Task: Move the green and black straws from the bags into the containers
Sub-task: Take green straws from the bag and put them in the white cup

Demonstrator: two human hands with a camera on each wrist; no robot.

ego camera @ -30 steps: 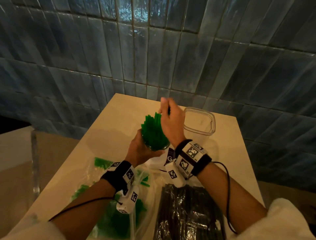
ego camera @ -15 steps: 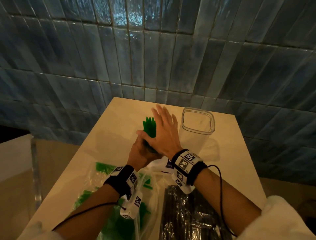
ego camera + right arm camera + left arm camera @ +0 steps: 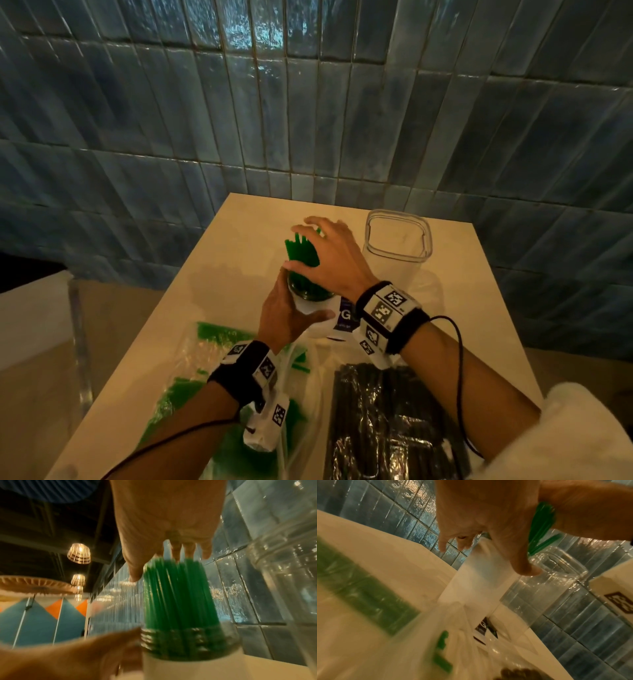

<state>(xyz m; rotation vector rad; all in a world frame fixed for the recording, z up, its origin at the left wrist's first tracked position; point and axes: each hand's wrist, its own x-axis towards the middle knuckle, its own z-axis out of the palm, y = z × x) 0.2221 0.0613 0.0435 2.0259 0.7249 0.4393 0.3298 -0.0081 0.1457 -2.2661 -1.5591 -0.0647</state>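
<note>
While the bundle of green plastic straws (image 3: 303,253) stands upright in the round clear jar with the white lower half (image 3: 310,301), the job looks to me roughly half done. Many green ones are already in; the black ones appear untouched.

Left hand (image 3: 286,317): curled round the jar's side, thumb across the white front, steadying it at table centre.

Right hand (image 3: 330,255): fingers spread and only loosely bent over the straw tops, palm against the bundle's side. It grasps nothing; it seems to be patting or pressing the straws level. The wrist view shows fingertips (image 3: 176,553) just at the straw ends.

Containers:
- Jar: packed with green straws, their upper lengths fanning out above the threaded neck.
- Square clear plastic tub (image 3: 397,243), at 2 o'clock from the jar, near it but apart: nothing visible inside.

Left to do:
- Crumpled clear bag (image 3: 209,346), at 7 o'clock from the jar at the near table edge, holds more green straws (image 3: 219,334); a few lie loose on it.
- Glossy bag of black straws (image 3: 387,421), at 5 o'clock from the jar, lies flat and looks full; whether it is opened, I cannot tell.

Likely destination for the black ones: the tub.
</note>
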